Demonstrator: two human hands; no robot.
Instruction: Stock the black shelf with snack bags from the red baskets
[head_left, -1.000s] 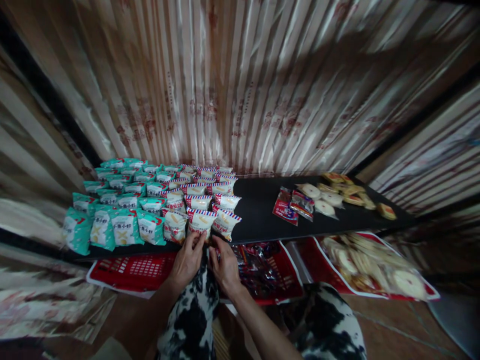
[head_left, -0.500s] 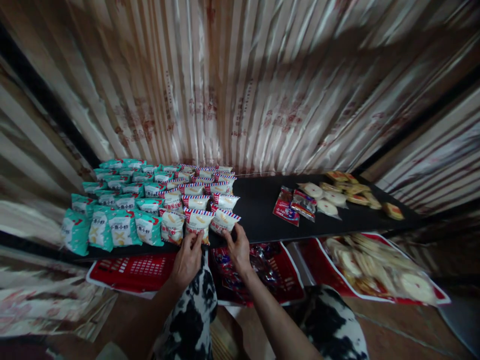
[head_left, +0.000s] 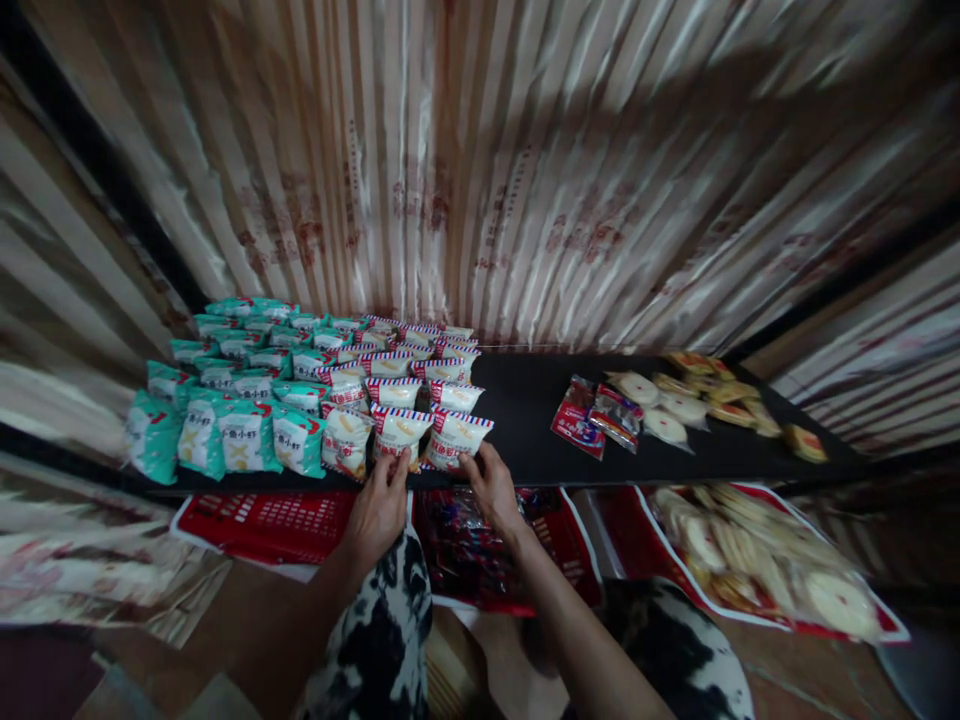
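Note:
Rows of small snack bags stand on a black shelf [head_left: 517, 420]. My left hand [head_left: 381, 505] is closed at the lower front of a white snack bag [head_left: 401, 430] with a red and blue striped top edge. A matching snack bag [head_left: 459, 436] stands to its right at the front row's end, and my right hand [head_left: 491, 487] pinches its lower right corner. Another white bag [head_left: 346, 440] is just left of these. Farther left are several turquoise snack bags [head_left: 247, 435], upright in rows. The fingertips are partly hidden against the bags.
Red packets [head_left: 577, 418], round pale items in clear wrap [head_left: 665, 427] and yellow packets [head_left: 733, 392] lie on the shelf's right side. Below are red baskets [head_left: 262, 528], one holding dark red packets, another round wrapped items [head_left: 832, 600]. A striped curtain [head_left: 465, 200] hangs behind.
The right-end white bag, tilted before, now stands straighter with its front facing me. My right hand has shifted slightly right with it; my left hand stays at the middle bag.

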